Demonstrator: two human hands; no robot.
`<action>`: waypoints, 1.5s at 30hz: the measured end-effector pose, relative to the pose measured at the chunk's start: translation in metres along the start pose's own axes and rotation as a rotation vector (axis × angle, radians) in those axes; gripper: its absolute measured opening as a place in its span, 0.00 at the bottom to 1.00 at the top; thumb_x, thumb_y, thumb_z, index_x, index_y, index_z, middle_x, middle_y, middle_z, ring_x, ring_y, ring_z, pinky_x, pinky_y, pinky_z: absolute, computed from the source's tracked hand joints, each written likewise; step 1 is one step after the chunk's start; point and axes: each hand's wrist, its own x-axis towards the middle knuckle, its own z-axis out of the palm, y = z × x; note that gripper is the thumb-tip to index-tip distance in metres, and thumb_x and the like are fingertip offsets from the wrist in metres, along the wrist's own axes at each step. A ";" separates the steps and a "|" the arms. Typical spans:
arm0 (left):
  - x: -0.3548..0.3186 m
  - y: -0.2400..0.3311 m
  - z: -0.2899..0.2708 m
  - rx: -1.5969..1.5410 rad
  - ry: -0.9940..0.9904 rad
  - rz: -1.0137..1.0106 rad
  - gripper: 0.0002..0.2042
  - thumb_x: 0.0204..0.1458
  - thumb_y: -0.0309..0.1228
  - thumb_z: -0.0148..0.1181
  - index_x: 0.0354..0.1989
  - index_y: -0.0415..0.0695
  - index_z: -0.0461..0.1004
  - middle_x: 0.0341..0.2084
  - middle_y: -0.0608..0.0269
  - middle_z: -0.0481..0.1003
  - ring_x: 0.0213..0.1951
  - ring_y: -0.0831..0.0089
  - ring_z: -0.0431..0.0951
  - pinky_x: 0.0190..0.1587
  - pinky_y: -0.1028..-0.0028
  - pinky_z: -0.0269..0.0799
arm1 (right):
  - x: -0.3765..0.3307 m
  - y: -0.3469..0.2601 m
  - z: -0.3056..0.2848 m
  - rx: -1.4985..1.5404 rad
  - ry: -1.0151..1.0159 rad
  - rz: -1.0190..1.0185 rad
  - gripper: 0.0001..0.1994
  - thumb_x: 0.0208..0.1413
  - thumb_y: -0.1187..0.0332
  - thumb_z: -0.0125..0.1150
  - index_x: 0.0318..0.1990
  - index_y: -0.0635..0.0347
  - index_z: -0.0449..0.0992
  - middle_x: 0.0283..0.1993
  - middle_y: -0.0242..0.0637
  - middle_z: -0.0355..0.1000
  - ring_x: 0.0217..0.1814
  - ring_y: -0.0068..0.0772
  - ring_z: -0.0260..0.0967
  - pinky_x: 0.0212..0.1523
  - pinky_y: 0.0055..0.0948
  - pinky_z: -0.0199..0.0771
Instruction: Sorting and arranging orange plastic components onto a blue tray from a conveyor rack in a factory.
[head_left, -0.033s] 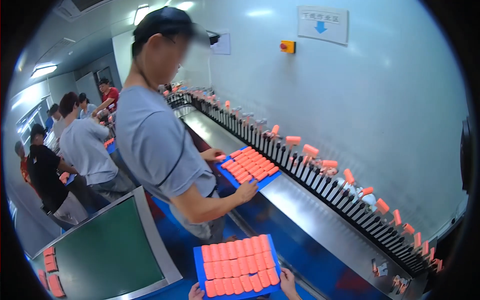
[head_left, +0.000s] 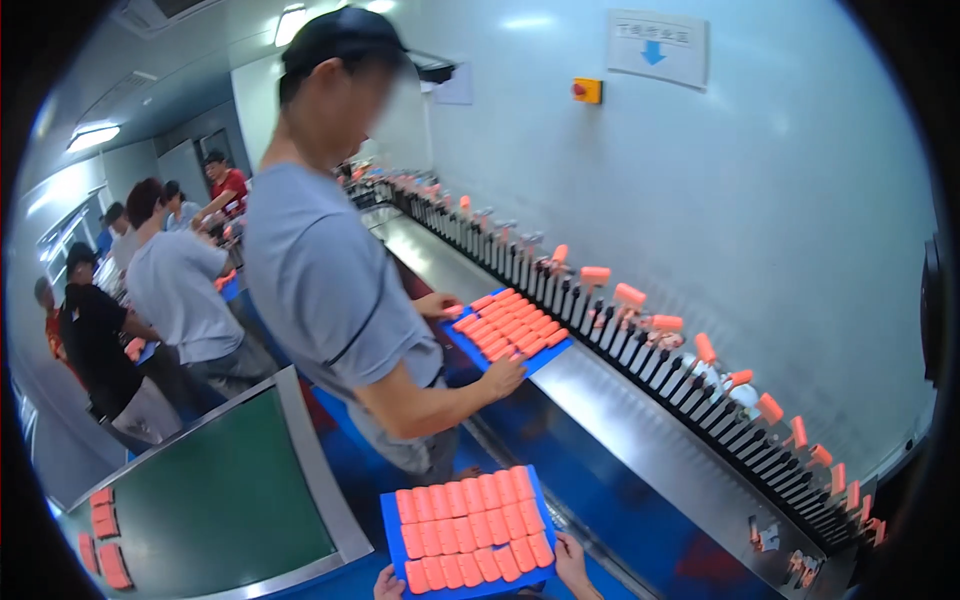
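Note:
At the bottom edge, my left hand (head_left: pixel 388 583) and my right hand (head_left: pixel 572 565) grip the near corners of a blue tray (head_left: pixel 389 515). The tray holds rows of orange oblong pieces (head_left: pixel 470 535) lying side by side. Only my fingers show; the rest of both hands is cut off by the picture's edge. Just beyond my tray stands a person in a grey shirt (head_left: pixel 320 290) with both hands on a second blue tray (head_left: pixel 556 353) of the same orange pieces.
A steel bench (head_left: pixel 640 440) runs along the white wall, carrying a long row of black holders (head_left: pixel 700 390), some topped with orange pieces. A green-topped table (head_left: pixel 220 500) with orange pieces on its corner stands at left. Several other people work behind.

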 end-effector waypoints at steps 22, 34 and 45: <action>-0.034 0.171 -0.424 -0.221 0.579 -0.061 0.25 0.52 0.16 0.47 0.62 0.35 0.65 0.54 0.48 0.72 0.53 0.61 0.74 0.56 0.66 0.71 | -0.136 -0.069 0.491 -0.203 -0.632 0.040 0.15 0.65 0.71 0.51 0.55 0.70 0.72 0.45 0.44 0.78 0.48 0.33 0.75 0.49 0.30 0.74; -0.007 0.224 -0.455 -0.315 0.494 -0.086 0.23 0.56 0.18 0.48 0.63 0.31 0.64 0.53 0.50 0.74 0.53 0.62 0.75 0.58 0.65 0.69 | -0.123 -0.125 0.547 -0.148 -0.584 -0.017 0.14 0.63 0.72 0.52 0.53 0.69 0.76 0.44 0.40 0.78 0.45 0.28 0.74 0.49 0.27 0.74; -0.054 0.209 -0.459 -0.362 0.333 0.019 0.25 0.51 0.17 0.44 0.61 0.25 0.63 0.49 0.45 0.75 0.47 0.59 0.79 0.52 0.64 0.76 | -0.156 -0.111 0.495 0.000 -0.630 0.030 0.14 0.61 0.70 0.55 0.51 0.66 0.78 0.36 0.38 0.79 0.35 0.24 0.73 0.38 0.26 0.73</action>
